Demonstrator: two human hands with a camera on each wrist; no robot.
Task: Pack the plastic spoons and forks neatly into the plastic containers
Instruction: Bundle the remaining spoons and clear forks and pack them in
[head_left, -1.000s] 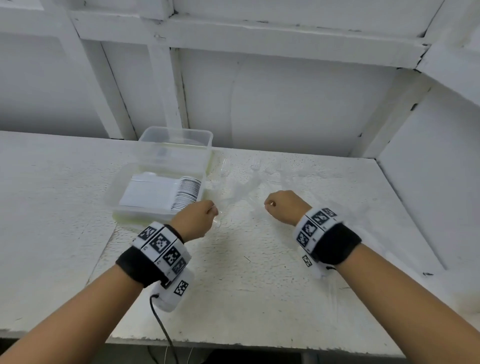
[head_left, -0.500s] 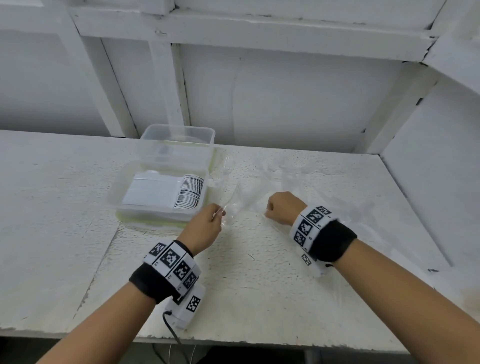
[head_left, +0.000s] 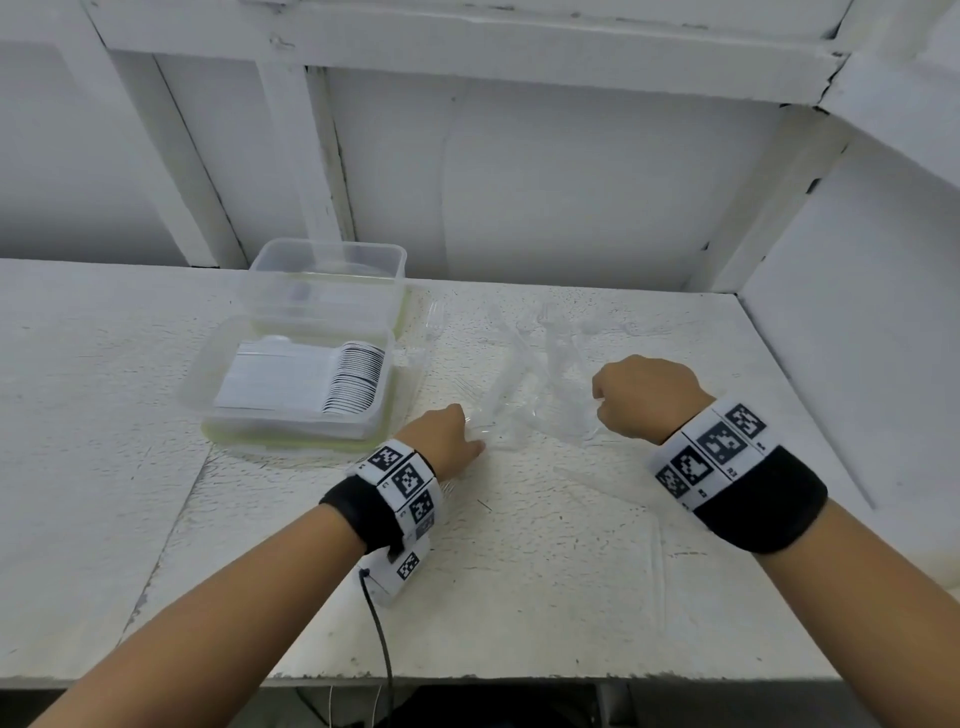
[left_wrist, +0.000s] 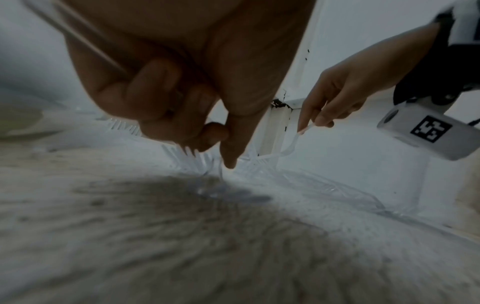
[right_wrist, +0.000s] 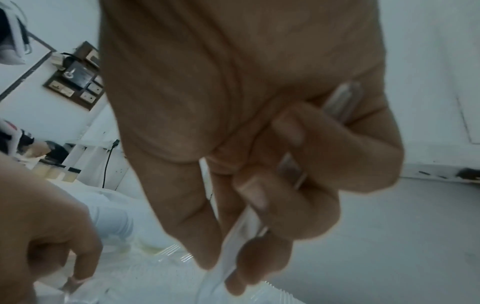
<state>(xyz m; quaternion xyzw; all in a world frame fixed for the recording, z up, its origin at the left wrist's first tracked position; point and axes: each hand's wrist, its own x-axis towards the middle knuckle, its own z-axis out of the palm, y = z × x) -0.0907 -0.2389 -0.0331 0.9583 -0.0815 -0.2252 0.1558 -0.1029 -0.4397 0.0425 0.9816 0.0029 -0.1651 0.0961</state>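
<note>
On the table (head_left: 156, 493), between my hands, lies a loose heap of clear forks (head_left: 524, 374); their transparency makes the outlines faint from the head view, and I cannot count them. My left hand (head_left: 441, 439) is low over the near edge of the heap, fingers curled round a clear handle (left_wrist: 85, 44) whose far end is cut off by the frame; its forefinger points down among the tines (left_wrist: 192, 157). My right hand (head_left: 644, 397) is closed round one fork (right_wrist: 233, 236) by its handle, the tines hidden below the fingertips in the right wrist view, though the left wrist view shows them touching the heap. Two containers stand left of the heap, one behind the other. The near container (head_left: 208, 374) holds a packed row of white spoons (head_left: 306, 384), too tightly stacked to count. The far container (head_left: 332, 260) is translucent, and its contents are unclear.
</note>
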